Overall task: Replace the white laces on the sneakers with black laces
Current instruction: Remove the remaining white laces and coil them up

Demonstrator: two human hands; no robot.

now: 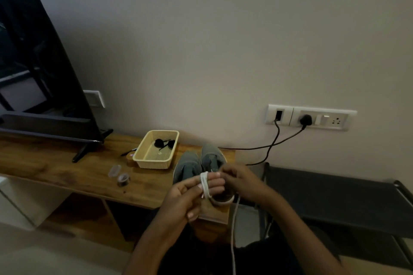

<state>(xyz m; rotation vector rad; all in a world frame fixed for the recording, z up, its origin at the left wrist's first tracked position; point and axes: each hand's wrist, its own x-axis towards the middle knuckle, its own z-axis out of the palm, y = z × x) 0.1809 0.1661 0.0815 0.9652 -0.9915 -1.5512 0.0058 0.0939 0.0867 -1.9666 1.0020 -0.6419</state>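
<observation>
Two grey sneakers (190,164) stand side by side on the right end of the wooden table (67,169), toes toward the wall. A white lace (205,185) is wound in loops around the straight fingers of my left hand (190,196), in front of the sneakers. My right hand (239,182) pinches the lace beside those fingers; its free end (233,241) hangs down toward my lap. Two rolled black laces (164,143) lie in the yellow basket (143,156) behind and left of the sneakers.
A television (38,73) on a stand fills the table's left part. A small clear container (114,171) and a small round lid (123,179) lie left of the sneakers. A black folding chair (335,203) stands right of the table. Cables (274,140) run from wall sockets.
</observation>
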